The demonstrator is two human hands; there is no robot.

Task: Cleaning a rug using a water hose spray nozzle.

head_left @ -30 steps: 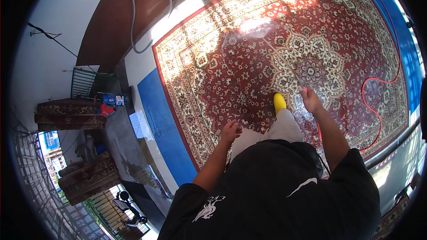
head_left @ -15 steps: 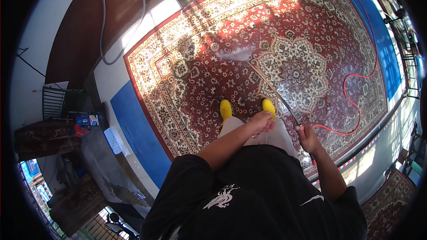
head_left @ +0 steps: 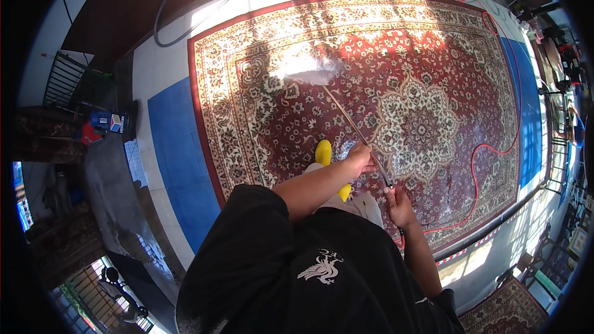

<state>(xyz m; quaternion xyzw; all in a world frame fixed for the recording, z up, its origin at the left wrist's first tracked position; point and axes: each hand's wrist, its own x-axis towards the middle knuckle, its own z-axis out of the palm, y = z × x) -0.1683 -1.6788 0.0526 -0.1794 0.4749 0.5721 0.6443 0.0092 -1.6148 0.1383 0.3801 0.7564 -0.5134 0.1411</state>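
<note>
My right hand (head_left: 401,207) is wrapped round the handle of a pressure washer wand (head_left: 348,117), below and to the right of my left hand. Partway up the wand's thin metal tube, my left hand (head_left: 360,159) closes round it. From the far tip a white fan of water spray (head_left: 312,74) spreads over the large red and cream patterned carpet (head_left: 346,108). A red hose (head_left: 473,179) runs from near the handle across the carpet's right side. I stand on the carpet in yellow boots (head_left: 323,151).
Blue floor panels (head_left: 179,154) border the carpet on the left, with another at the right. A grey hose (head_left: 156,25) loops at the far left. A blue and red machine or box (head_left: 102,125) stands by a dark rack (head_left: 65,80). Another patterned rug (head_left: 504,309) lies at the lower right.
My left hand, free of the wand before, now holds its tube. The wand and spray have swung left and farther away. My feet and view have shifted, with one boot now farther back.
</note>
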